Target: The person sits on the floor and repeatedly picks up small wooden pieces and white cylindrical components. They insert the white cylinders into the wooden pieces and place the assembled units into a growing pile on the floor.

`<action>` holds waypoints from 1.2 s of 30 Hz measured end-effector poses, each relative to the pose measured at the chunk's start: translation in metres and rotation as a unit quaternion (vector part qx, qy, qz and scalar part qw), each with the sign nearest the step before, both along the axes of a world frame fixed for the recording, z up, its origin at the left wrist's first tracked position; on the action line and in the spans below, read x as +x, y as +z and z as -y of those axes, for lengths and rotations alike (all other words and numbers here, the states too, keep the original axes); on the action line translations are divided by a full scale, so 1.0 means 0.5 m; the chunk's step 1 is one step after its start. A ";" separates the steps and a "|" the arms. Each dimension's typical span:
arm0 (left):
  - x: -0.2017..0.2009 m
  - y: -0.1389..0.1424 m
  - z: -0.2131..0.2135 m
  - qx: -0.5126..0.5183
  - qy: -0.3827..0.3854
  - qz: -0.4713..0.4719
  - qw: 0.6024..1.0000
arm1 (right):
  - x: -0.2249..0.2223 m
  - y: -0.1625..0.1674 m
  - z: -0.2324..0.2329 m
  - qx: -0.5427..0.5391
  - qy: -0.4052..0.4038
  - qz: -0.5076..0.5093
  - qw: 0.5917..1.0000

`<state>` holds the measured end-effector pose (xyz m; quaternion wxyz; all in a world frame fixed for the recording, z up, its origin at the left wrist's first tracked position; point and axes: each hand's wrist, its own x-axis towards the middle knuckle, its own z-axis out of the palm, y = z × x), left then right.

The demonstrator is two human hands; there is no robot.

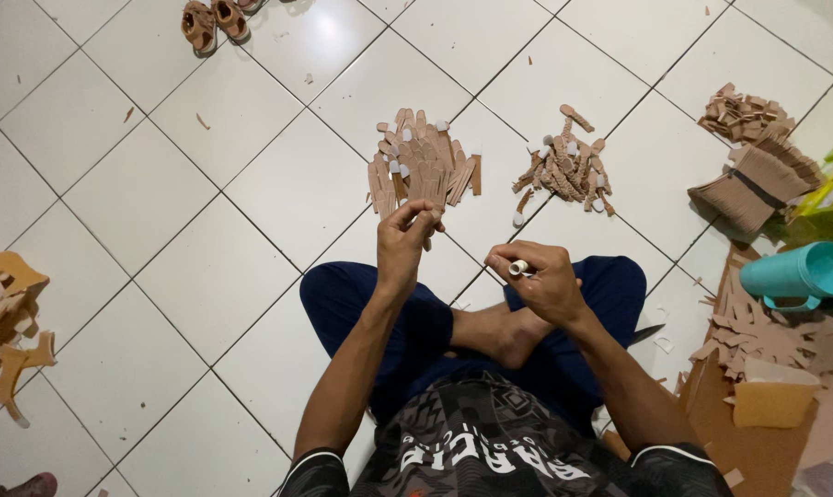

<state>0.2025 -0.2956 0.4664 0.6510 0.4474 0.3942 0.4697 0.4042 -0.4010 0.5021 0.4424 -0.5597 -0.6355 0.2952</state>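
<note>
Person sits cross-legged on the white tiled floor [159,184]. Left hand [404,241] is raised, fingers pinched on a thin tan strip piece [427,241] held upright, just near of the fanned pile of tan strips with white tips [424,167]. Right hand [540,276] is clenched round a small white roll of tape [519,268] above the crossed legs. Second, looser pile of tan pieces [565,167] lies far right of centre. Teal plastic mug [803,273] lies on its side at right, beside brown cardboard offcuts [766,336].
</note>
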 end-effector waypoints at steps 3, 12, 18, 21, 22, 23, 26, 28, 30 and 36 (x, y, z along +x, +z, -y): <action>-0.004 -0.005 -0.002 -0.001 -0.001 -0.003 1.000 | 0.001 0.008 0.005 -0.003 0.000 0.005 1.000; 0.013 0.039 0.048 0.265 -0.079 -0.225 0.934 | 0.026 0.023 -0.035 0.090 0.091 0.101 0.987; 0.008 0.097 0.067 0.386 -0.132 -0.215 0.888 | 0.059 0.018 -0.094 -0.066 0.173 0.139 0.973; 0.001 0.112 0.050 0.394 -0.127 -0.257 0.873 | 0.056 0.022 -0.073 0.016 0.238 0.041 0.970; 0.004 0.115 0.055 0.400 -0.153 -0.254 0.867 | 0.057 0.025 -0.076 0.034 0.199 0.056 0.978; 0.010 0.117 0.062 0.409 -0.185 -0.248 0.858 | 0.061 0.028 -0.085 0.052 0.153 0.072 0.984; 0.017 0.129 0.055 0.406 -0.129 -0.212 0.880 | 0.061 0.033 -0.078 0.076 0.139 0.060 0.985; 0.018 0.140 0.040 0.424 -0.131 -0.257 0.858 | 0.065 0.035 -0.088 0.086 0.175 0.056 0.979; 0.025 0.144 0.048 0.409 -0.142 -0.259 0.864 | 0.078 0.039 -0.082 0.072 0.182 0.066 0.978; 0.044 0.122 0.052 0.311 -0.041 -0.201 0.928 | 0.043 0.040 -0.072 0.050 0.075 -0.011 0.996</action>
